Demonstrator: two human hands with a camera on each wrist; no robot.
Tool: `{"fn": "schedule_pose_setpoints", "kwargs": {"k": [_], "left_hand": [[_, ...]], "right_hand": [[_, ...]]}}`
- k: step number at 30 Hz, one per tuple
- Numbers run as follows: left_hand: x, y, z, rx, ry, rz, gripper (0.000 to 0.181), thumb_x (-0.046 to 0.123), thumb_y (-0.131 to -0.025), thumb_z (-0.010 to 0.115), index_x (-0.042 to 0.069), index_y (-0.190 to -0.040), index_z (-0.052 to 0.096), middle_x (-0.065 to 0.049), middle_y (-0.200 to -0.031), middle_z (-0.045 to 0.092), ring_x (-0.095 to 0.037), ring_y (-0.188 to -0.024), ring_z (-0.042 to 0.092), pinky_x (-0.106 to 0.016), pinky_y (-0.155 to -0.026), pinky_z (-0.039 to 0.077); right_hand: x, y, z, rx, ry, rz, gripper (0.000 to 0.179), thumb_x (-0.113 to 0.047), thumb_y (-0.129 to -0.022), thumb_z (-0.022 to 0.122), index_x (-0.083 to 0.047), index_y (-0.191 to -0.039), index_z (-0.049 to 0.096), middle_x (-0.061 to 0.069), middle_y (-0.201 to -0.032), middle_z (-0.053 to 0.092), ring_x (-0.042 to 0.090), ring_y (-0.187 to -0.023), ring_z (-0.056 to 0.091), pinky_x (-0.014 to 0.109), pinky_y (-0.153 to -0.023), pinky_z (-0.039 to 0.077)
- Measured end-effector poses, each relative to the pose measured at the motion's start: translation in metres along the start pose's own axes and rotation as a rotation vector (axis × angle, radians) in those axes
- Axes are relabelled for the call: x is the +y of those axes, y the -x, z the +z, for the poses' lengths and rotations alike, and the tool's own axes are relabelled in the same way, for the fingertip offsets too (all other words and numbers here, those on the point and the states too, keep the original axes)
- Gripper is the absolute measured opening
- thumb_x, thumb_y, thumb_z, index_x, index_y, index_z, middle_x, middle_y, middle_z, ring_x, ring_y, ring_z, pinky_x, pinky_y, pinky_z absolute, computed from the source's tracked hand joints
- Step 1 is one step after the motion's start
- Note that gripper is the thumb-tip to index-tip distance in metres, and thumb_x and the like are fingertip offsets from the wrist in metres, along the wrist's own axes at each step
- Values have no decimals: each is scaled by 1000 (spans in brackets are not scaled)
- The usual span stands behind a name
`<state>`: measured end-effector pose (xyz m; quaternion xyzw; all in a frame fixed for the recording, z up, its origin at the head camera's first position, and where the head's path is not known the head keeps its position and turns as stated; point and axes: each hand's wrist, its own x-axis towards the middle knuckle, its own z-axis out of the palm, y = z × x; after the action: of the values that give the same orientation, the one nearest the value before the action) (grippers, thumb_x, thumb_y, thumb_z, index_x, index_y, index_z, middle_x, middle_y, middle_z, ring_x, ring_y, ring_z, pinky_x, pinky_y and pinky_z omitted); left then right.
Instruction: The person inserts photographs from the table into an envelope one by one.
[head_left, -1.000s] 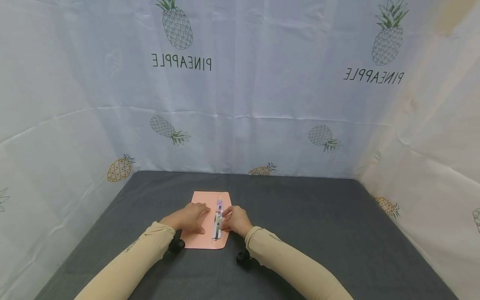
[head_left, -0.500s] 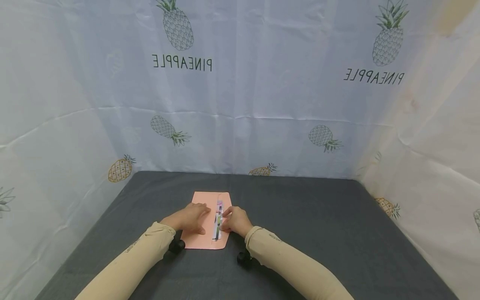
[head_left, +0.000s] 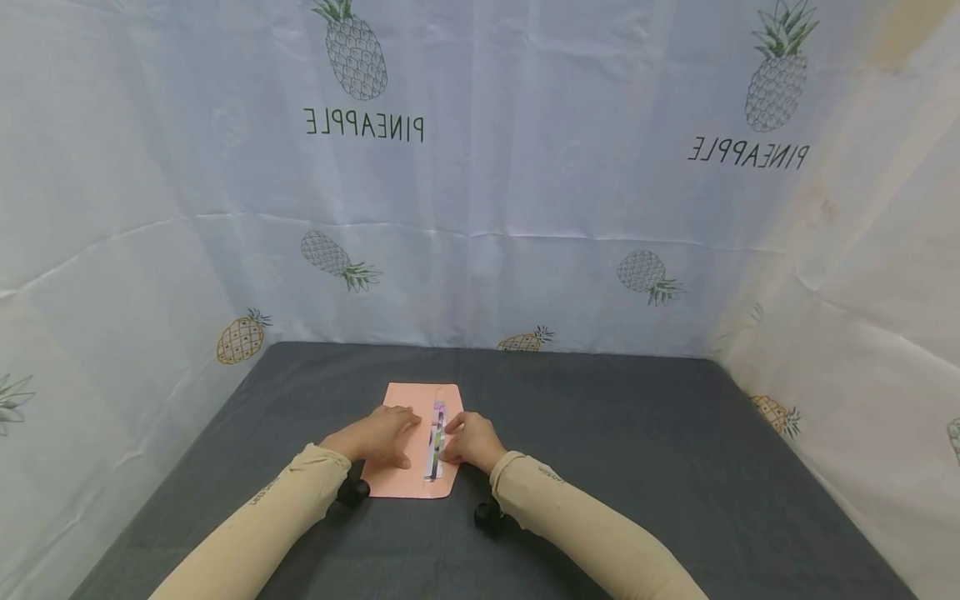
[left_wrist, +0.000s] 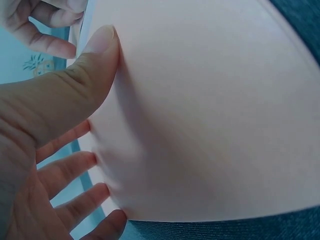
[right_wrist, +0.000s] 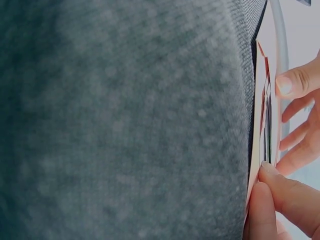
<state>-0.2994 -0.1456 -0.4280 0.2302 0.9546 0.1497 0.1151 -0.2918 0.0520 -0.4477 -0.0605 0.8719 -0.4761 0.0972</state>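
A peach-coloured envelope (head_left: 408, 396) lies on the dark cloth, its flap folded out to the right. From its opening shows a narrow strip of colourful printed cards (head_left: 434, 457), stacked edge on in the right wrist view. My left hand (head_left: 384, 437) rests on the envelope's left part, fingers spread and fingertips pressing its surface. At the exposed edge of the cards is my right hand (head_left: 474, 442), its fingers curled and pinching there with the thumb (right_wrist: 270, 170). Most of the cards is hidden inside the envelope.
Dark cloth (head_left: 600, 450) covers the table. A white curtain (head_left: 510, 183) with pineapple prints stands behind it and on both sides. Black wrist cameras (head_left: 489, 518) sit under the beige sleeves (head_left: 585, 521).
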Motion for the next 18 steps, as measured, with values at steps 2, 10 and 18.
{"fn": "schedule_pose_setpoints", "kwargs": {"k": [2,10,18], "left_hand": [[-1,0,0,1,-2,2,68,24,-75,83,1,-132,55,-22,-145,44,-43,-136,36,-55,-111,30],[-2,-1,1,3,-5,12,68,24,-75,83,0,-131,55,-23,-145,44,-44,-136,36,-56,-111,30],[-2,-1,2,2,-3,3,69,24,-75,83,1,-133,54,-22,-146,44,-43,-136,35,-55,-111,30]], "right_hand": [[0,0,0,-1,2,1,31,4,-71,80,-1,-97,63,3,-62,60,9,-52,57,22,-51,49],[-1,1,0,-1,-5,-1,32,6,-70,80,0,-96,63,3,-62,60,9,-51,58,22,-51,50],[0,0,0,-7,-15,32,32,4,-71,80,-2,-97,63,4,-65,63,11,-54,60,24,-55,53]]}}
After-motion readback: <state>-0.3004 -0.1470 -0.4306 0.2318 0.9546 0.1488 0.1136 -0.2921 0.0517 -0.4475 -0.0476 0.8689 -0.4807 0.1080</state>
